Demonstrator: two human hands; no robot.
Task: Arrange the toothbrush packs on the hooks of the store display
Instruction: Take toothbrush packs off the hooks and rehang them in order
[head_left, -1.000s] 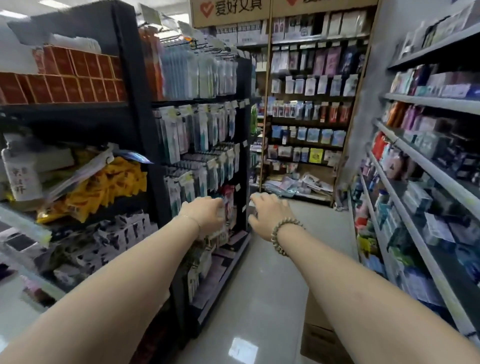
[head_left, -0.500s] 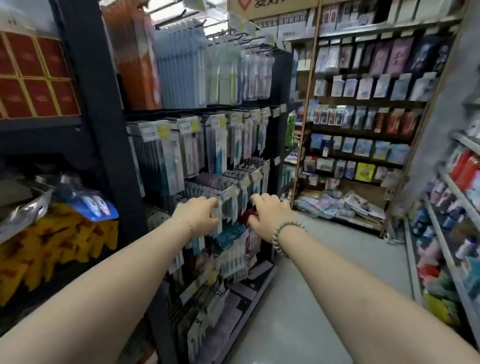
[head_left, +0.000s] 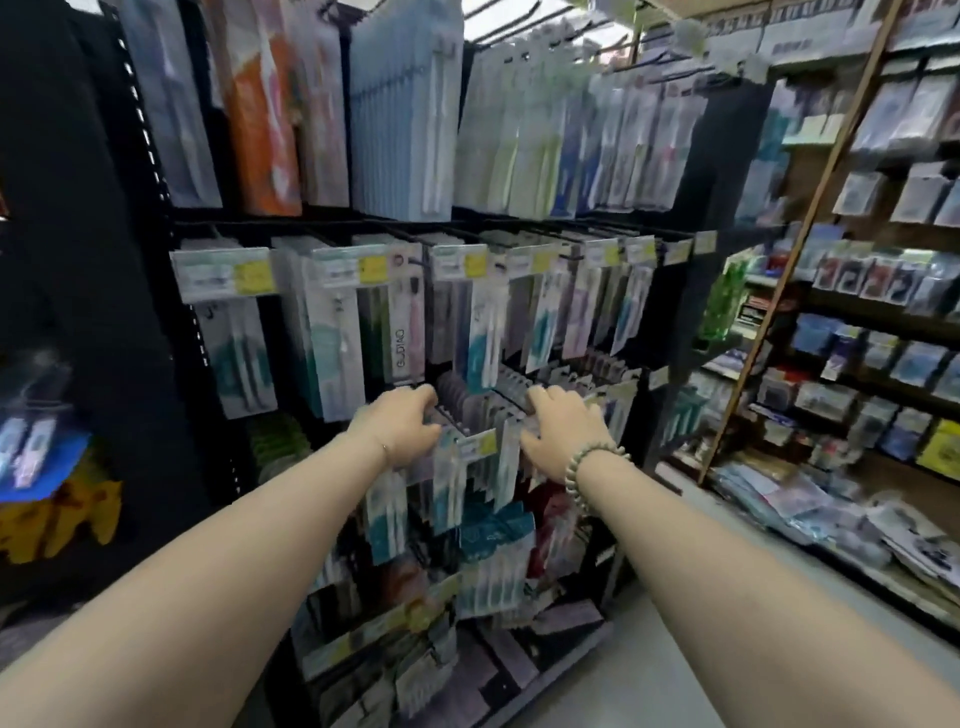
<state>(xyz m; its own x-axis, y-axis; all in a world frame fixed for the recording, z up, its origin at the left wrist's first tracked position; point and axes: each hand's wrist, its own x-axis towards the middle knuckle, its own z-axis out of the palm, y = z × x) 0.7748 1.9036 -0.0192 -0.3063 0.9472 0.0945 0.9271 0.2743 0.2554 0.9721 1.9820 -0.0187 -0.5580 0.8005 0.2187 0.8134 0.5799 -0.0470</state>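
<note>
Plastic toothbrush packs (head_left: 467, 448) have come within reach: left hand (head_left: 397, 428) grips them, right hand (head_left: 561, 426) lies flat against them, so arranging can start.

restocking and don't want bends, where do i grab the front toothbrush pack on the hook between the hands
Probably pinch the front pack by its top card edge, just under the price tag, coming from the aisle side. It hangs flat and thin, faces outward, with more packs pressed close behind, so only its front is free.
</note>
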